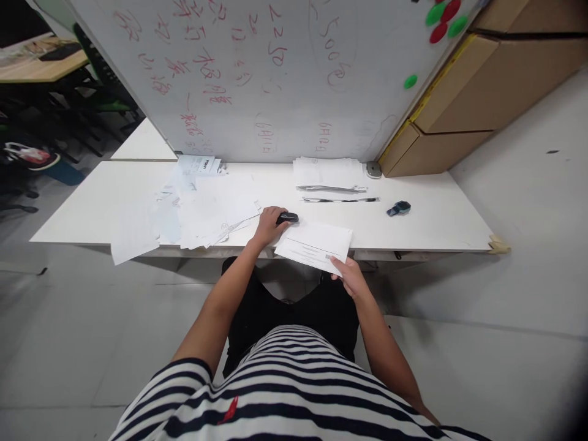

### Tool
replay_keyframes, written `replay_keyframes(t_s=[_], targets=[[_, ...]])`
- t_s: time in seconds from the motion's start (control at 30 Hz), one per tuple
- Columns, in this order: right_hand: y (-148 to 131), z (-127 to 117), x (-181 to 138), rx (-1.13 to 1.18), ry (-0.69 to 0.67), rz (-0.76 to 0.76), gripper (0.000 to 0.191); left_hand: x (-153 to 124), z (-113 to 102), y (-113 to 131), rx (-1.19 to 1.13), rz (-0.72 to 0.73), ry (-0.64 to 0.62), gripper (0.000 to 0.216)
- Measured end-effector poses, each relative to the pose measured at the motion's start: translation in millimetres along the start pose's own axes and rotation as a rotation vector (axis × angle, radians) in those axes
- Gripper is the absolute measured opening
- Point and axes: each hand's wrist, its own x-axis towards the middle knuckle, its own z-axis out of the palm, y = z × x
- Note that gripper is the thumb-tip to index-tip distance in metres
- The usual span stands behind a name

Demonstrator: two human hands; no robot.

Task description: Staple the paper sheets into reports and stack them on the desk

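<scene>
I sit at a white table [436,220]. My left hand [266,225] is closed on a small black stapler [287,218] at the top left corner of a set of white sheets [315,244]. My right hand [351,277] pinches the near right corner of those sheets, which overhang the table's front edge a little.
A loose heap of papers [197,208] spreads over the table's left half. A neater stack [328,173] and a black pen [340,199] lie at the back. A dark blue tool [399,209] lies to the right. A whiteboard [275,73] and cardboard boxes [478,92] stand behind.
</scene>
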Motion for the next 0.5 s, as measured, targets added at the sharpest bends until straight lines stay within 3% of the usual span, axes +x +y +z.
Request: replay_keyframes(t_s=[0.2,0.33,0.5], targets=[[-3.3,8.2,2.2,-0.022,-0.03,-0.013,0.039,0.2,-8.2,0.9,-0.001,0.027,-0.077,0.039],[1.0,10.7,2.2,-0.02,-0.02,-0.018,0.038,9.3,-21.7,11.1,0.016,-0.092,-0.16,0.041],[3.6,13.7,-0.1,0.026,-0.022,-0.011,0.04,41.3,-21.6,32.0,0.091,-0.123,-0.096,0.043]])
